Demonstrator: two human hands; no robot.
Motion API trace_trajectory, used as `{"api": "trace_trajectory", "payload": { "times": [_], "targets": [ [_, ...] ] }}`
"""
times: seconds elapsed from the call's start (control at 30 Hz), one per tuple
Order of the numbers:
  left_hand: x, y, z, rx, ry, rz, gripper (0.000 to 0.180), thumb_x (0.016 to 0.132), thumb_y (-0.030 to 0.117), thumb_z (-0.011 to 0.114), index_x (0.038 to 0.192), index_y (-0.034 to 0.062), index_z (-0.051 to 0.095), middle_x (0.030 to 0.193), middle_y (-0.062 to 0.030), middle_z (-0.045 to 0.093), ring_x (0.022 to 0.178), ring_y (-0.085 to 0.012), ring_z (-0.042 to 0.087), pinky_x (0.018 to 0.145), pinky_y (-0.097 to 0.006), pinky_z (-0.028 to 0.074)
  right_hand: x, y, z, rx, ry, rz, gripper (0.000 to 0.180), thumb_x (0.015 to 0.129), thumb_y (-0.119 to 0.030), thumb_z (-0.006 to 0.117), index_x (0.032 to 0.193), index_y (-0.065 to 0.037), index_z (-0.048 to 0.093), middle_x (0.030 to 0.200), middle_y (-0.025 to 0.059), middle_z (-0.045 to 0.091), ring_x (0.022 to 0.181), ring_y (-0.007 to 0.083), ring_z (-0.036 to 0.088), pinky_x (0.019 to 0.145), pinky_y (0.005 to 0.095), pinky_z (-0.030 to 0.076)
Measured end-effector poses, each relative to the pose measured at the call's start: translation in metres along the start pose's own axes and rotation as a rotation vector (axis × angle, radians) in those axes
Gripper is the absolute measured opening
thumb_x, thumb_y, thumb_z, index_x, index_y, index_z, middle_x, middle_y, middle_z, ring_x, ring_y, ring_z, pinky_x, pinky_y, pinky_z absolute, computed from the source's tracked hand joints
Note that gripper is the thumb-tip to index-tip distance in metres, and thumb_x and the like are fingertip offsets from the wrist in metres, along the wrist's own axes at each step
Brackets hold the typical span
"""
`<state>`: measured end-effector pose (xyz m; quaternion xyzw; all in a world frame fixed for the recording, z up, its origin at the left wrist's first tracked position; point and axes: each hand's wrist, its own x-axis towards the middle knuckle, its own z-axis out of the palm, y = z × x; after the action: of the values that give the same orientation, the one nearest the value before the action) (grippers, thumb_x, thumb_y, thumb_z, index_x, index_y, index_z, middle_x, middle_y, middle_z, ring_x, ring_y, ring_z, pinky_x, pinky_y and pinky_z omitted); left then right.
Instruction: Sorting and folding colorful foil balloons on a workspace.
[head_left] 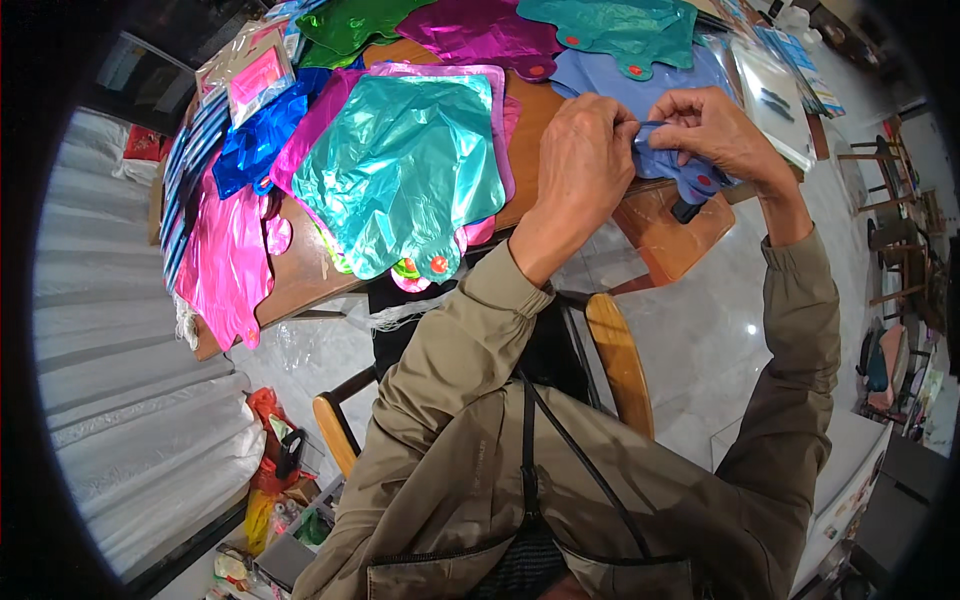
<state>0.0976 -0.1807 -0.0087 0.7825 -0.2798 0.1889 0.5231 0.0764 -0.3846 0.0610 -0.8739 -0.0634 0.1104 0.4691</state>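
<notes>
In the head view, both hands meet over the far right part of a wooden table [300, 285]. The left hand [585, 155] is curled nearly closed, its fingertips pinched on the edge of a flat periwinkle-blue foil balloon [610, 78], which lies deflated on the table and reaches to the near edge, where its neck hangs over. The right hand [715, 130] is likewise closed in a pinch on the same stretch of foil, just beside the left, thumb and forefinger pressing together. A thin pale strip seems to run between the two pinches, though it is too small to tell what it is. Working a foil seam like this probably goes best with both pinches kept close together and the pull gentle, since the film creases and tears easily. To the left lie more flat balloons: a teal one [400, 170] on top of a pink-edged one, a royal-blue one [255, 140] and a bright pink one [225, 250] drooping over the near left edge. No container on the table shows its contents; near the floor at lower left, an open box [290, 550] holds small items too blurred to name.
</notes>
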Motion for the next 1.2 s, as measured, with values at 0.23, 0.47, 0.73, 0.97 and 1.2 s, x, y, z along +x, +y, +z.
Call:
{"api": "trace_trajectory", "payload": {
  "times": [0.23, 0.47, 0.73, 0.97, 1.2],
  "targets": [
    [0.0, -0.001, 0.0, -0.001, -0.017, -0.008, 0.006, 0.085, 0.002, 0.071, 0.089, -0.0014, 0.074, 0.087, -0.0119, 0.071, 0.07, -0.0285, 0.063, 0.068, -0.039, 0.05, -0.006, 0.005, -0.008, 0.061, -0.009, 0.052, 0.012, 0.09, -0.013, 0.079, 0.091, -0.003, 0.072, 0.073, -0.0015, 0.059, 0.06, 0.0051, 0.047, 0.053, 0.0188, 0.042],
    [-0.002, -0.001, 0.0, 0.001, -0.024, -0.009, 0.013, 0.084, 0.002, 0.071, 0.097, -0.0003, 0.074, 0.087, -0.0118, 0.07, 0.075, -0.0302, 0.063, 0.07, -0.04, 0.05, -0.006, 0.004, -0.004, 0.114, 0.023, 0.047, 0.015, 0.091, -0.015, 0.08, 0.088, -0.004, 0.07, 0.072, -0.0028, 0.058, 0.057, 0.0038, 0.044, 0.05, 0.018, 0.037],
    [0.0, 0.013, -0.003, 0.133, 0.21, 0.19, 0.021, 0.084, 0.002, 0.071, 0.104, 0.0027, 0.072, 0.091, -0.0119, 0.07, 0.083, -0.0312, 0.063, 0.08, -0.039, 0.05, 0.001, 0.022, 0.001, 0.131, 0.055, 0.075, 0.018, 0.09, -0.019, 0.082, 0.089, -0.007, 0.068, 0.072, -0.0043, 0.058, 0.054, 0.0024, 0.041, 0.049, 0.0169, 0.033],
    [0.0, 0.011, -0.005, 0.243, -0.103, 0.231, 0.019, 0.085, 0.005, 0.072, 0.104, 0.005, 0.073, 0.098, -0.0136, 0.068, 0.086, -0.0306, 0.063, 0.081, -0.039, 0.049, 0.005, 0.017, -0.001, 0.171, 0.058, 0.01, 0.022, 0.091, -0.023, 0.083, 0.095, -0.006, 0.069, 0.074, -0.0044, 0.06, 0.054, 0.0013, 0.043, 0.049, 0.0169, 0.034],
    [0.009, 0.008, 0.007, 0.373, -0.172, 0.197, 0.02, 0.087, 0.012, 0.073, 0.106, 0.0063, 0.074, 0.11, -0.016, 0.069, 0.096, -0.0337, 0.063, 0.084, -0.041, 0.049, -0.001, 0.012, -0.013, 0.238, 0.233, 0.055, 0.027, 0.094, -0.026, 0.081, 0.107, -0.004, 0.072, 0.082, -0.0035, 0.066, 0.06, 0.0006, 0.051, 0.052, 0.0156, 0.038]
  ]
}}
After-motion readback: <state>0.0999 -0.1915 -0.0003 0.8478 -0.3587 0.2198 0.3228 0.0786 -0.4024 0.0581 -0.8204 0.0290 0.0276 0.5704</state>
